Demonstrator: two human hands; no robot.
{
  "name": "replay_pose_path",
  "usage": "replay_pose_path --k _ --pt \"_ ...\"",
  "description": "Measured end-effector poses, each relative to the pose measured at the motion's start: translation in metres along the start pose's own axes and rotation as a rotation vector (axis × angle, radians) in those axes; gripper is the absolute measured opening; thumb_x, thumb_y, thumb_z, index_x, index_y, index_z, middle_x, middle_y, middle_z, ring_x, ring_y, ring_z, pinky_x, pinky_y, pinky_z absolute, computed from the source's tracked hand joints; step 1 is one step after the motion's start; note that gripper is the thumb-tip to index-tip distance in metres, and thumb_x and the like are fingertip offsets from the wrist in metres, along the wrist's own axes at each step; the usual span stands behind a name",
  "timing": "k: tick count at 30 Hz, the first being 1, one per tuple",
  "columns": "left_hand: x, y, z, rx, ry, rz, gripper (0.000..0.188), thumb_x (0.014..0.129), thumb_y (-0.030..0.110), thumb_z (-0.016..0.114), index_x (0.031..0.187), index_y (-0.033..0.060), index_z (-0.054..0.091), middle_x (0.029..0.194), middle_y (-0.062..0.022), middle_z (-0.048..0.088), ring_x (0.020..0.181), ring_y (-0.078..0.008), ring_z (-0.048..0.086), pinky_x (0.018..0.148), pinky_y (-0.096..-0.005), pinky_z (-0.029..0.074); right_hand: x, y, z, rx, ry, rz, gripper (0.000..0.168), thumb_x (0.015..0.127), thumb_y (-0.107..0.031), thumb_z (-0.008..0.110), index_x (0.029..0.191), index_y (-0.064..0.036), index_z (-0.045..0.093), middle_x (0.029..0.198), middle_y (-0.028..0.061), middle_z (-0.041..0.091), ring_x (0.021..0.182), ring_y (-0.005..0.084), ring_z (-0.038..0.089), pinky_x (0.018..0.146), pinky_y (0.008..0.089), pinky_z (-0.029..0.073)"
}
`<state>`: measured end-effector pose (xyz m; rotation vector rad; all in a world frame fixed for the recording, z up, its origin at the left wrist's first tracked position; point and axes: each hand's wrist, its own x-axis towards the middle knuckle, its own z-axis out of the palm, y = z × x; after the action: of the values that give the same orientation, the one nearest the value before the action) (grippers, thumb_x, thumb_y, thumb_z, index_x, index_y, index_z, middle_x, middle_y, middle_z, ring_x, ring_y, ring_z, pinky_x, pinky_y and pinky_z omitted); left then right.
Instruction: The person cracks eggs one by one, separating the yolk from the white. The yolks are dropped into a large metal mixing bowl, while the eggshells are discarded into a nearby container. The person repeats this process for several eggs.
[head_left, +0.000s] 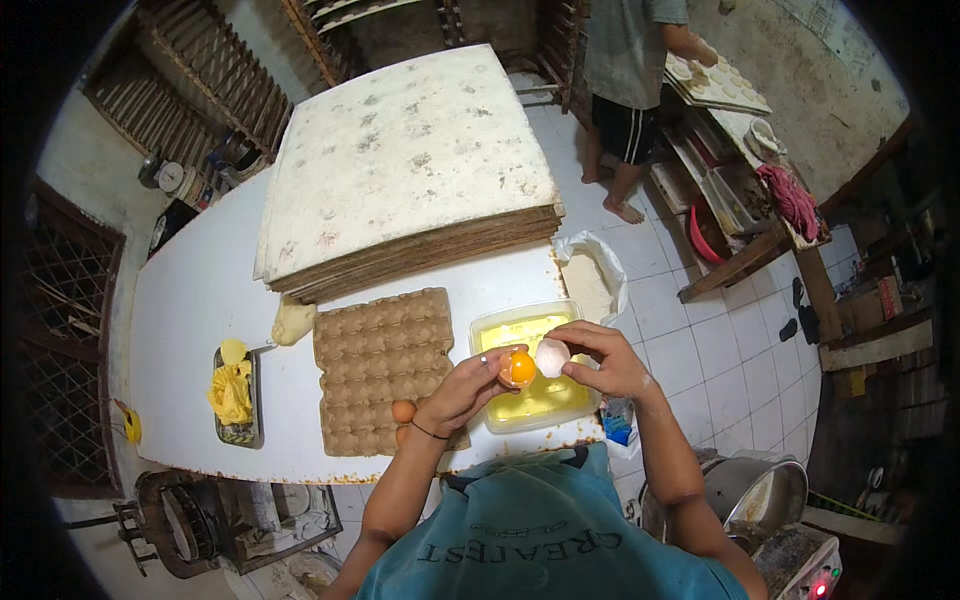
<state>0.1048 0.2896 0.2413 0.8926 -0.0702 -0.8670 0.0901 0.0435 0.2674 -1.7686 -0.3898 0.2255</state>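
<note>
Over a clear plastic tub (475, 341) of egg white, my left hand (471, 390) holds half an eggshell with an orange yolk (522, 368) resting in it. My right hand (611, 360) grips the other half, an eggshell (553, 358) whose pale hollow inside faces up towards me. The two halves are a small way apart. Left of the tub lies a cardboard egg tray (384, 352), mostly bare cups. A brown egg (403, 410) sits in it beside my left wrist, and another is partly hidden behind my forearm.
A tall stack of floury boards (412, 150) stands on the white table (180, 300). At left is a tray with yellow plastic (231, 394). An open sack (589, 281) of pale powder stands past the tub. Another person (630, 67) works at a side bench with dough rounds (724, 82).
</note>
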Motion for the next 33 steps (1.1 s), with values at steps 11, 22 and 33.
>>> replay_pose_path --k 11,22,33 --pt "0.004 -0.002 -0.007 0.061 -0.052 -0.034 0.043 0.096 0.028 0.043 0.125 -0.0046 0.044 0.114 -0.0107 0.055 0.100 -0.0152 0.054 0.084 -0.0271 0.047 0.002 0.005 0.000 -0.080 -0.014 -0.086 0.040 0.076 -0.010 0.064 0.113 0.002 0.057 0.106 0.0137 0.060 0.100 0.0227 0.057 0.086 0.0313 0.045" --pt "0.004 0.002 0.003 0.090 0.067 -0.054 0.042 0.094 0.031 0.046 0.113 -0.0056 0.052 0.099 -0.0115 0.059 0.085 -0.0154 0.057 0.074 -0.0268 0.048 -0.007 0.026 0.011 0.195 0.033 0.041 0.041 0.079 -0.007 0.060 0.119 0.001 0.054 0.114 0.0118 0.056 0.102 0.0153 0.053 0.083 0.0250 0.045" --pt "0.004 0.003 0.003 0.024 0.107 -0.063 0.038 0.096 0.028 0.043 0.113 -0.0055 0.052 0.094 -0.0088 0.060 0.080 -0.0130 0.058 0.070 -0.0236 0.049 -0.012 0.054 0.024 0.357 0.144 0.031 0.042 0.080 -0.008 0.062 0.119 0.003 0.053 0.115 0.0113 0.055 0.105 0.0174 0.052 0.088 0.0271 0.043"
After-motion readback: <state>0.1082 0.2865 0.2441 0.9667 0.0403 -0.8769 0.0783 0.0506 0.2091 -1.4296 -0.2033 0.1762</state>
